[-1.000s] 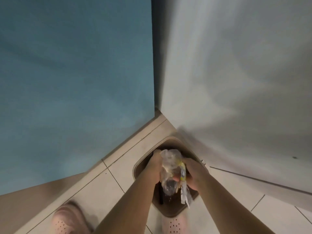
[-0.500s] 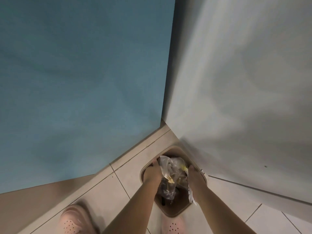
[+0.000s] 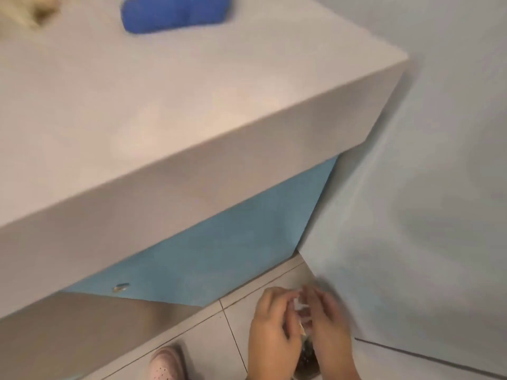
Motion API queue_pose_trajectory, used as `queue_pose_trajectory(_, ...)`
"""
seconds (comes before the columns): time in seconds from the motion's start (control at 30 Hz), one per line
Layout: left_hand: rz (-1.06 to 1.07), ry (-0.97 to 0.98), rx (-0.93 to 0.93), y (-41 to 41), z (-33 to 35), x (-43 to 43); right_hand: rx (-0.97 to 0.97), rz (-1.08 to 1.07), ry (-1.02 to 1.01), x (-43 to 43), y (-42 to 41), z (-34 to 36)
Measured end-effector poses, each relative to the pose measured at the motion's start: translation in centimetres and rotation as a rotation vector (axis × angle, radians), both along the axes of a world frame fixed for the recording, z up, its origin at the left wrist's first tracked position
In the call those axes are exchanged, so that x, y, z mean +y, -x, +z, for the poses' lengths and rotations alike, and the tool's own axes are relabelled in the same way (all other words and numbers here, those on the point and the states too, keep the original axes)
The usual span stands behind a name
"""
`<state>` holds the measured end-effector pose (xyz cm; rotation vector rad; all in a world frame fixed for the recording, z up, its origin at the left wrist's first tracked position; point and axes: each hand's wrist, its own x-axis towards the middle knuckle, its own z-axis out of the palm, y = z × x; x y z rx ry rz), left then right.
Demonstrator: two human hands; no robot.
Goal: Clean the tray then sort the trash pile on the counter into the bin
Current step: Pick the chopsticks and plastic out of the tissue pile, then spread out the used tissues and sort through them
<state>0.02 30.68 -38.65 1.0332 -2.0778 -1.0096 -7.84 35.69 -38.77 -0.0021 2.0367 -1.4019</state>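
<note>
"Clear plastic [image 3: 300,307]: where does it lie?" asks the reader.

"Between the fingertips of both hands, which meet over it. A yellowish scrap of it shows just below the fingers," answers the legend.

"How do the left fingers [image 3: 275,298] stand?"

"The left hand [image 3: 271,333] has them curled inward, close together, tips on the plastic."

"And the right?"

"The right hand [image 3: 327,329] has its fingers [image 3: 315,297] side by side against the plastic. Blur hides whether they grip."

"Where is the bin [image 3: 305,376]?"

"Directly under the fingers, showing as a dark gap between the wrists, on the floor [image 3: 238,319]."

"What lies beyond the fingertips?"

"A pale wall [image 3: 411,187] is just past the right fingers. A blue panel [image 3: 219,256] with a small knob [image 3: 121,287] is past the left ones. The counter [image 3: 164,105] is well beyond, with a blue cloth [image 3: 175,12] on it and a blurred tan thing [image 3: 24,8] at its far corner."

"And behind the left fingers?"

"A pink shoe [image 3: 164,363], near the left wrist."
</note>
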Motion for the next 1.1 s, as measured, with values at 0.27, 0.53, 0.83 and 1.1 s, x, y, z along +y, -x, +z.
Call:
queue_pose_trajectory(0.27,0.006,0.442,0.306,-3.9,25.4,-6.8,0.264,0.110,0.598,-7.9,-3.7,28.1)
queue_pose_trajectory(0.53,0.378,0.383,0.164,-13.5,36.4,-21.4,0.349,0.627,0.543,-19.3,-8.8,38.7)
queue_pose_trajectory(0.83,0.225,0.331,-0.912,-14.8,36.5,-38.5,0.437,0.624,0.392,-30.4,-13.6,39.2)
queue_pose_trajectory(1.1,0.351,0.121,-0.230,-19.4,38.0,-39.4,0.714,0.690,0.239,-37.4,-10.9,38.1)
